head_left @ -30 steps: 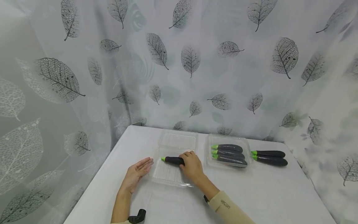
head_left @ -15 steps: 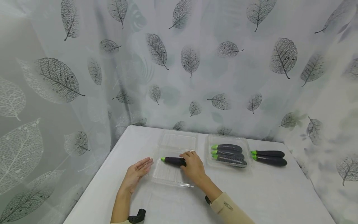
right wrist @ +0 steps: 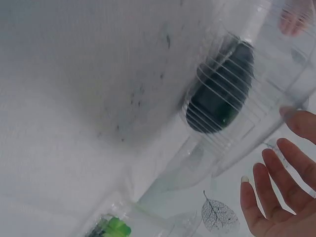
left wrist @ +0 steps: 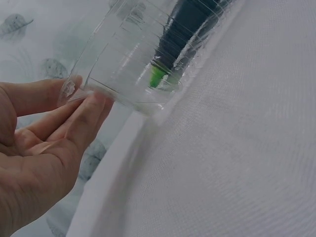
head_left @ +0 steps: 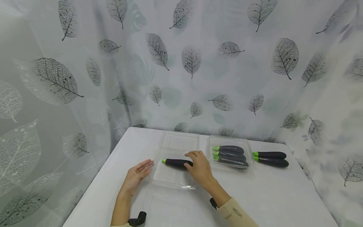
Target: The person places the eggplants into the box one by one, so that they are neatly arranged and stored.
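Pale sheeting (head_left: 175,75) printed with skeleton leaves hangs behind and beside a white-covered bench (head_left: 269,195). Open on that bench lies a clear plastic clamshell container (head_left: 171,178), its lid half laid back on the far side. One black eggplant (head_left: 176,163) with a bright green stem end rests across the container's near half, stem toward the container's left side. At that side of the container is the person's left hand (head_left: 139,175), fingers extended at the rim; how firmly they press I cannot tell. Over the container's right part hangs the right hand (head_left: 199,167), thumb and fingers apart, by the eggplant's thick end and not clasped on it. Just right of the container sits a second clear container (head_left: 229,138), through which three eggplants (head_left: 229,154) show; two loose eggplants (head_left: 272,162) lie side by side, farther right of the clamshell. Small dark lettering (head_left: 237,212) on the beige right sleeve (head_left: 235,218), near side of the clamshell, is too blurred to read.
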